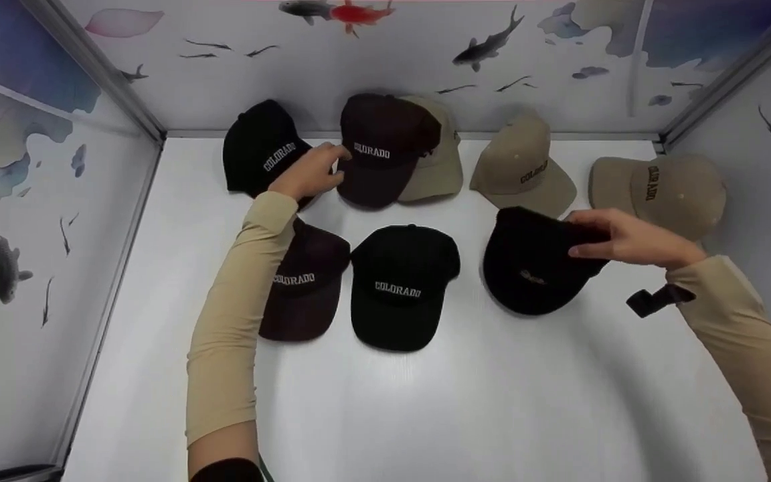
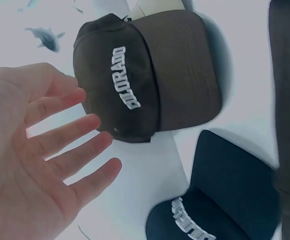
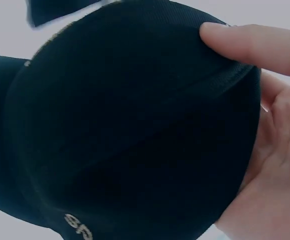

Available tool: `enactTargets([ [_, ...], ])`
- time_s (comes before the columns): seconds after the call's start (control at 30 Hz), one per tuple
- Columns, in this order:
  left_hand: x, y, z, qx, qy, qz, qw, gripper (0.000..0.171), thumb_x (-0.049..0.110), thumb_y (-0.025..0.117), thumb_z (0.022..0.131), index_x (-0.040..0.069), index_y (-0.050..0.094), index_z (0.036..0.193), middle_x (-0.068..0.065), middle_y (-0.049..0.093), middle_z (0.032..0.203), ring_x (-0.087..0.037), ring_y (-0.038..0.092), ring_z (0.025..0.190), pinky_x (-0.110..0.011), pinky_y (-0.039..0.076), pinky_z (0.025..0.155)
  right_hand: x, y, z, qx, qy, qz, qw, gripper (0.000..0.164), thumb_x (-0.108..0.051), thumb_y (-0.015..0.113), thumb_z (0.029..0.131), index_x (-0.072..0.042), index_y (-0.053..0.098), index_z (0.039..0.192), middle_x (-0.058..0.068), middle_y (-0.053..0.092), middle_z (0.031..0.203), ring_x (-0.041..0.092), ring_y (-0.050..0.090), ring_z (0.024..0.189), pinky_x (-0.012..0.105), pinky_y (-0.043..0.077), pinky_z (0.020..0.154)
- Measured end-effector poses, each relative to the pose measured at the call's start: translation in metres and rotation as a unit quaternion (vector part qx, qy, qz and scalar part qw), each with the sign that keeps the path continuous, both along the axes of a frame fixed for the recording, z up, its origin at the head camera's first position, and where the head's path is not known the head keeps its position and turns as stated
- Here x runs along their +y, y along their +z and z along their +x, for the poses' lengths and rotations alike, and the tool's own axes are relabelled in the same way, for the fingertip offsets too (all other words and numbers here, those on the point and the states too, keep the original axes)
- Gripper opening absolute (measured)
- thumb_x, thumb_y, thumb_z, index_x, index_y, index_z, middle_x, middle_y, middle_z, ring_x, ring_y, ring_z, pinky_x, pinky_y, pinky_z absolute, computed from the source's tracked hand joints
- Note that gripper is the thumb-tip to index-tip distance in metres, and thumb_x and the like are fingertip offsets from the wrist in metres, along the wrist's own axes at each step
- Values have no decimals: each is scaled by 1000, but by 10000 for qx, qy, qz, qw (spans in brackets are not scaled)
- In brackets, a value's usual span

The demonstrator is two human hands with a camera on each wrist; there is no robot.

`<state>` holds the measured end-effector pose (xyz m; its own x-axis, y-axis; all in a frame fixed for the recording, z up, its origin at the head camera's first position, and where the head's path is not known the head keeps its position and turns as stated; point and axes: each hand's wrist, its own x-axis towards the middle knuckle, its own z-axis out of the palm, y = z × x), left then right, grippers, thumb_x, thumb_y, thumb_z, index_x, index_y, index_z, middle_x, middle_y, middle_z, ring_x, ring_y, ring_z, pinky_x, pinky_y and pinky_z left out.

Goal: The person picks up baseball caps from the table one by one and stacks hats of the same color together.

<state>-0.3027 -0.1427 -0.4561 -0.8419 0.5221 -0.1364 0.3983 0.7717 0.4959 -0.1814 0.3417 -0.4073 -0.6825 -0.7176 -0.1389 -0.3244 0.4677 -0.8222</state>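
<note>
My right hand [image 1: 636, 237] grips a black baseball cap [image 1: 526, 254] by its edge in the head view. In the right wrist view the thumb [image 3: 235, 40] lies on the cap's outer side, with the other fingers behind the edge, partly hidden. My left hand [image 1: 308, 173] is held between a black cap [image 1: 258, 144] and a dark maroon cap [image 1: 385, 127] lettered COLORADO at the back. Its fingers are spread and hold nothing. In the left wrist view the fingertips [image 2: 110, 170] come right up beside the maroon cap's crown.
A beige cap [image 1: 449, 161] lies partly behind the maroon one. Two more tan caps, one upright [image 1: 519, 150] and one turned sideways [image 1: 690, 194], are at the back right. In front stand another maroon cap [image 1: 312, 314] and a black cap [image 1: 402, 258]. Printed panels wall in the white table [image 1: 412, 415].
</note>
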Motion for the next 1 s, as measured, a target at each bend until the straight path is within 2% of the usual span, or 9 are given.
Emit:
enactTargets([
  [0.13,18,4,-10,68,-80,-429,9990,44,7,50,93,-1,47,137,-21,41,141,-35,43,127,-43,34,104,-22,6,12,-173,713,-115,9972,16,1,64,90,-10,61,102,2,55,80,8,52,68,26,46,59],
  [0.23,31,5,-16,90,-200,-891,9958,50,6,49,93,3,41,143,-21,32,149,-38,39,130,-47,35,103,-39,7,21,-356,1189,-216,9920,17,0,63,91,-12,59,103,2,54,79,7,50,68,26,46,58],
  [0.33,43,6,-22,195,-352,-1375,9897,55,6,48,95,6,34,148,-21,22,154,-41,33,134,-51,34,104,-56,3,30,-500,1513,-322,9867,18,0,63,92,-13,58,104,3,54,80,7,50,69,26,46,60],
  [0.43,53,7,-28,308,-348,-1666,9849,59,7,49,96,11,28,151,-18,13,157,-41,24,138,-55,28,106,-74,-2,37,-673,1737,-462,9814,18,-1,62,92,-13,59,105,3,55,82,7,51,71,26,47,61],
  [0.57,62,5,-34,406,-193,-1816,9823,65,7,52,95,15,23,153,-18,9,158,-41,21,139,-57,25,107,-99,-9,43,-873,1983,-670,9739,15,-2,61,93,-12,58,104,2,54,82,7,49,70,25,46,61],
  [0.73,70,2,-40,428,-149,-2046,9778,69,11,57,96,17,21,154,-17,5,158,-40,18,140,-56,23,109,-128,-14,42,-1051,2149,-884,9669,15,-3,60,94,-9,58,108,5,57,89,9,51,74,26,47,65],
  [0.83,75,-1,-44,461,-184,-2215,9739,71,13,58,96,18,20,154,-14,2,159,-39,14,142,-56,21,109,-144,-17,37,-1082,2134,-985,9659,17,-4,60,94,-7,58,110,6,57,92,11,52,78,26,47,69],
  [1.0,82,-4,-51,513,-107,-2305,9717,72,10,59,94,19,20,155,-12,4,160,-39,17,141,-58,21,109,-163,-26,25,-1158,1991,-1060,9673,16,-4,62,93,-5,57,108,4,55,90,13,51,79,27,46,71],
])
